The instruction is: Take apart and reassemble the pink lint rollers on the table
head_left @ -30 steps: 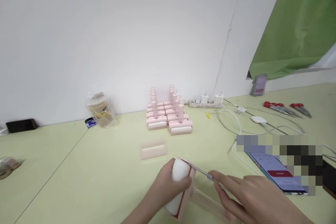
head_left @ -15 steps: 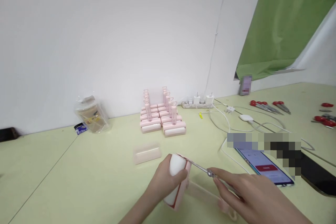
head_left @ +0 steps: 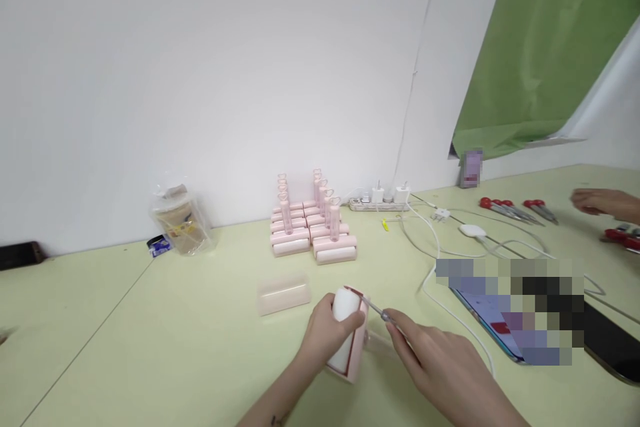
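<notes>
A pink lint roller (head_left: 357,353) with a white roll (head_left: 345,303) lies tilted in my left hand (head_left: 327,333), the thumb pressed across the roll. A reddish-brown line runs along the edge of the pink housing beside the roll. My right hand (head_left: 435,360) grips a slim silver metal tool (head_left: 373,307), its far end at the upper end of the roller; its exact kind I cannot make out. The roller's handle is partly hidden behind my right hand. Just beyond my left hand sits a clear pinkish cover (head_left: 284,295).
Several pink lint rollers (head_left: 335,247) stand in two rows near the wall. A power strip (head_left: 377,204) with chargers and cables, a phone (head_left: 493,320), a dark phone (head_left: 613,343) and red-ended tools (head_left: 505,209) lie rightward. Another person's hand (head_left: 605,202) is at far right. A bagged cup (head_left: 181,223) stands left.
The tool and my right hand have shifted slightly up and left against the roller. The roller's handle is now more hidden. Another person's hand has appeared at far right.
</notes>
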`<state>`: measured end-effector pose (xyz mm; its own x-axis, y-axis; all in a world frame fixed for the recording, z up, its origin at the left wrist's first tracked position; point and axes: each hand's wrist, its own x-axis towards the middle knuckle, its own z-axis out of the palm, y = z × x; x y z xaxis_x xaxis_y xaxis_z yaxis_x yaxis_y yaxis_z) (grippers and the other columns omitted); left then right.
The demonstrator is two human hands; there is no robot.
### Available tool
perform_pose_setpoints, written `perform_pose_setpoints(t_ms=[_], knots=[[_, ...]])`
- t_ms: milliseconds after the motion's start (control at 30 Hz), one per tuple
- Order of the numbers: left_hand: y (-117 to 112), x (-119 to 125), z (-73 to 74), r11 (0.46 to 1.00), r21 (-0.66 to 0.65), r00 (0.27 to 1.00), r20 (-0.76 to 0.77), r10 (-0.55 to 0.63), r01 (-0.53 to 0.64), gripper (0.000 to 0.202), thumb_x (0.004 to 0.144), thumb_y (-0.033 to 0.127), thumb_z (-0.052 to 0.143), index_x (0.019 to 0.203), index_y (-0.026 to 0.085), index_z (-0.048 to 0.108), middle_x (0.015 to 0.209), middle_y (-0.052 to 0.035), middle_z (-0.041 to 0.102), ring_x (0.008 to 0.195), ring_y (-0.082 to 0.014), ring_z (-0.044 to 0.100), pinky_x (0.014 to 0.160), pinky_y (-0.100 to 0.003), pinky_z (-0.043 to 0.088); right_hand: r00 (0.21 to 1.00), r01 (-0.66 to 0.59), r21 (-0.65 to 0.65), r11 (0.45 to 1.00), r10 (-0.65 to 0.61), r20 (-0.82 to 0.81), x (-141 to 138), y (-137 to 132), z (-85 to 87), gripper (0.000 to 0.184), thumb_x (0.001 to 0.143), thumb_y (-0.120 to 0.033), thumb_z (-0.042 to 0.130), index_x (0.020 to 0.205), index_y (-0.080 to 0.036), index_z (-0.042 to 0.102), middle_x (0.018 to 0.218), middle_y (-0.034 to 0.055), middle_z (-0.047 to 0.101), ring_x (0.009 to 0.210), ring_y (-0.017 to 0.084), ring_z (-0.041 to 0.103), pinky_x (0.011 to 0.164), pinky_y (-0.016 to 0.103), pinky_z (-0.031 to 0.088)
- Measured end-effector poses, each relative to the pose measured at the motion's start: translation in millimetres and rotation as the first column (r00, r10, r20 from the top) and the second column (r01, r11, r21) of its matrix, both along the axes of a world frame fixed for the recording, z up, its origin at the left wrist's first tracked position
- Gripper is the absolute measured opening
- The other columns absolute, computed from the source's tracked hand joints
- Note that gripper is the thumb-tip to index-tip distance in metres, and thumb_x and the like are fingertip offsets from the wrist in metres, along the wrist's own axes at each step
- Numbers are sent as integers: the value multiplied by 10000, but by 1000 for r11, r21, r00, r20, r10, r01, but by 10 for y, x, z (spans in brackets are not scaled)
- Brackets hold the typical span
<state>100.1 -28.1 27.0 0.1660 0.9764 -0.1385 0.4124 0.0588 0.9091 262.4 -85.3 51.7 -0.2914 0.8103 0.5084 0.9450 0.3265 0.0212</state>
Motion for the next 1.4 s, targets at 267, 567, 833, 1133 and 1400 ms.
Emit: perform_pose_setpoints(t_ms=[267,567,833,1133,1400], knots=[[86,163,-15,993,30,992,61,109,-111,336,674,398,607,877,171,466,860,-73,594,797,-235,561,633,-288,401,999,53,-29,998,-53,0,-41,87,-151,337,898,-212,235,916,-156,567,475,-1,651,358,217,606,335,246,228],[100,218,57,973,81,965,168,202,-218,296,703,378,592,850,203,405,795,-25,553,743,-197,549,626,-273,394,983,133,-267,954,-161,-88,-153,205,-8,324,904,-248,269,888,-212,591,674,40,709,630,241,666,539,285,391],[169,317,-69,970,-43,908,344,241,-241,306,645,236,632,815,214,379,732,21,513,659,-154,546,581,-252,432,975,156,-362,919,-202,-92,-192,256,64,318,906,-242,297,839,-214,607,685,34,712,642,223,660,546,262,368],[99,378,-88,927,-236,804,465,370,-290,302,621,143,617,834,186,409,696,20,497,610,-136,539,542,-251,450,980,125,-360,925,-172,-102,-274,186,-125,272,920,-216,284,904,-180,554,607,17,684,525,200,651,410,228,240],[54,332,-103,927,-264,764,529,369,-265,231,597,211,664,770,174,516,627,25,518,612,-144,544,542,-236,433,983,124,-379,917,-165,-77,-326,183,-175,274,904,-184,274,950,-148,542,609,65,681,535,241,650,412,248,217]])
